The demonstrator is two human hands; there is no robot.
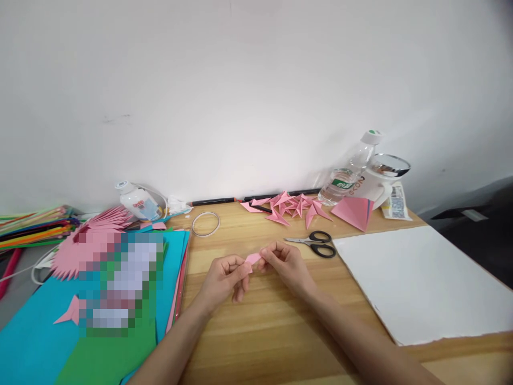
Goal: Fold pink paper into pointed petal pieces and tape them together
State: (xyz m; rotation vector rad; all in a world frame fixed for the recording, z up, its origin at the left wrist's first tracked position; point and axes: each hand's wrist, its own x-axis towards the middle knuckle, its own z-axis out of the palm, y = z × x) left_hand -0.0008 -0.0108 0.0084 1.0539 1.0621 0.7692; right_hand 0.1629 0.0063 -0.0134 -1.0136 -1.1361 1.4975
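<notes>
A small piece of folded pink paper (253, 259) is held just above the wooden table (256, 331), pinched from both sides. My left hand (227, 275) grips its left end between thumb and fingers. At the right end, the thumb and forefinger of my right hand (285, 263) are closed on it. Black-handled scissors (316, 244) lie beyond my right hand, blades pointing left. Behind them is a heap of folded pink paper pieces (290, 206), pointed in shape, near the wall.
White board (428, 283) lies right. Behind it stand a water bottle (347, 171), a mug (380, 179) and pink paper squares (355, 213). A tape ring (206, 224) lies back left. Blue and green sheets (30, 326), a pink pleated paper piece (90, 243) and a white bottle (138, 202) are left.
</notes>
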